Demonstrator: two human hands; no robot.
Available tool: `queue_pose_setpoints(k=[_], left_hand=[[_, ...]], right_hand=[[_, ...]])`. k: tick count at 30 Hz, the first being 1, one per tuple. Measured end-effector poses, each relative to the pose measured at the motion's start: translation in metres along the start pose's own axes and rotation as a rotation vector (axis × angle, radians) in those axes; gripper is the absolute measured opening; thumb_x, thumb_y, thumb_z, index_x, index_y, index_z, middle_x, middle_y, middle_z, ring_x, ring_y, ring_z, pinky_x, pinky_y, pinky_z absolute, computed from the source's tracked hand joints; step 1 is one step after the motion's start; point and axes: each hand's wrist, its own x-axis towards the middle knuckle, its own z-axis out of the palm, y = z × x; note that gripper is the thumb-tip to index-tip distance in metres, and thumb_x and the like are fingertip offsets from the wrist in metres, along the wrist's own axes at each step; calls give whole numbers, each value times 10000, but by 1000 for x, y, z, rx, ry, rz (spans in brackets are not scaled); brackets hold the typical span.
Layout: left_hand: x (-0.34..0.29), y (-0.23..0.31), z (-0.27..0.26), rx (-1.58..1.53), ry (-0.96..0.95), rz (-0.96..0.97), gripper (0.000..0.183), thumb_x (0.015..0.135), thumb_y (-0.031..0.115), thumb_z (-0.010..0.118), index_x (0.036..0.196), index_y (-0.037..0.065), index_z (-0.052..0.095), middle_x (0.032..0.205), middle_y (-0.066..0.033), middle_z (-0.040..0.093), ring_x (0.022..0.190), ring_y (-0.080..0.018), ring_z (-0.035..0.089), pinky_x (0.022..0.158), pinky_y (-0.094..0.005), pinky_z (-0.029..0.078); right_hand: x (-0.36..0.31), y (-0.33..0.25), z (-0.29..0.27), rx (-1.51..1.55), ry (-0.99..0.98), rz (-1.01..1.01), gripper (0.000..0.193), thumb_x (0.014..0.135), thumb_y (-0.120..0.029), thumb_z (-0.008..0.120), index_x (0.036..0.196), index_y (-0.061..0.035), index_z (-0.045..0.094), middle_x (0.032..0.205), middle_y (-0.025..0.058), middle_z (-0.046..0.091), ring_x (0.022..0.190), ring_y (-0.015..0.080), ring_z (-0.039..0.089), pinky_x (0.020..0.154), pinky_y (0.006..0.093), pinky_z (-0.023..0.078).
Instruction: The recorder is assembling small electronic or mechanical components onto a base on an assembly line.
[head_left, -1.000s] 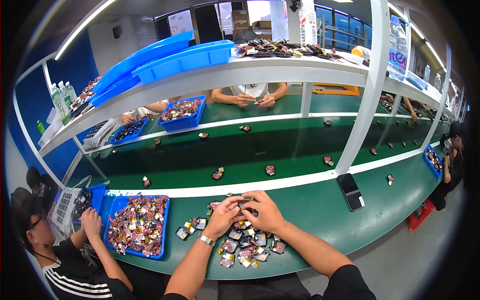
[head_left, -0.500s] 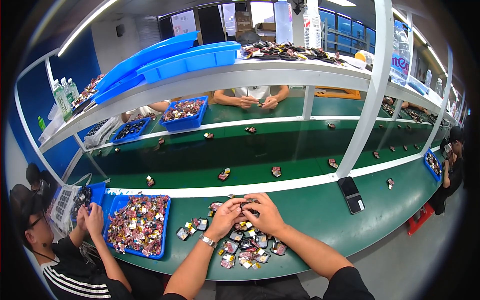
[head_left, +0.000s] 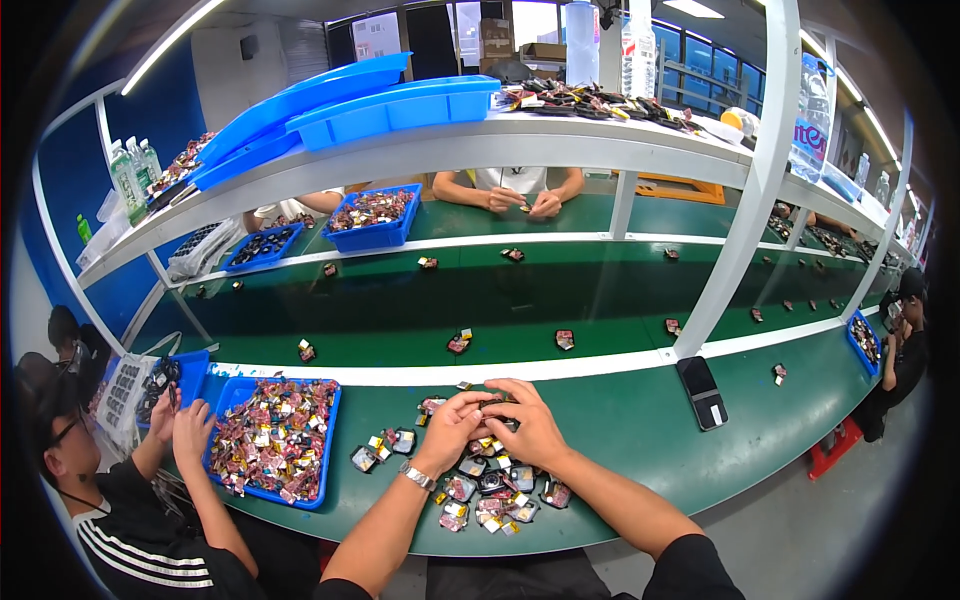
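My left hand (head_left: 452,430) and my right hand (head_left: 530,428) meet above the green bench. Their curled fingers hold a small dark electronic module (head_left: 497,404) between them; most of it is covered by the fingers. Directly below lies a pile of similar black-cased modules (head_left: 490,482) with red boards and white and yellow labels. A few more modules (head_left: 364,457) lie to the left of my left wrist, which wears a metal watch.
At left stands a blue bin (head_left: 332,440) full of modules, beside a seated co-worker (head_left: 130,510). A black phone-like device (head_left: 702,393) lies at right, next to a white post (head_left: 742,190). Beyond the white rail, a green conveyor belt (head_left: 400,315) carries scattered modules.
My hands stay together around the module, fingers slightly shifted. Several modules on the belt appear a little farther right. The left co-worker's hands have moved, one now raised with a dark piece.
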Motion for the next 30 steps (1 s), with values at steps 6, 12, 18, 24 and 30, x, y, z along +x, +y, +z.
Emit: queue_pose_setpoints(k=[6,12,18,24,30], left_hand=[[-3,0,1,-41,-1,3,286,986,64,504,1263,-2,478,1172,-119,615,1042,-168,634,877,-302,572],[-2,1,7,45,42,32,272,994,47,470,1256,-23,481,1211,-126,596,1061,-172,629,887,-296,567],[-1,1,9,-57,-4,27,285,996,46,458,1271,-26,467,1217,-141,588,1083,-192,623,922,-353,561],[-1,3,10,-52,21,3,288,993,52,472,1271,-23,465,1183,-119,606,1054,-187,633,909,-345,568],[-1,3,8,-63,36,-11,285,993,58,477,1267,-16,463,1159,-104,622,1043,-180,638,894,-343,575]], right_hand=[[-1,1,0,4,12,29,204,756,-65,697,958,-66,727,1232,101,617,1208,304,517,1018,405,428],[1,-3,-4,27,-5,5,195,761,-59,676,951,-51,721,1261,112,597,1200,318,518,1002,404,434],[3,-2,-6,-57,63,-49,161,751,-30,698,912,-49,698,1135,107,619,1079,282,572,871,365,510],[4,-3,0,-150,145,-104,127,772,-33,693,894,-45,658,973,86,601,906,266,609,752,350,522],[2,-4,-2,-143,107,-138,156,775,-32,692,929,-44,673,963,75,602,896,255,611,737,341,533]])
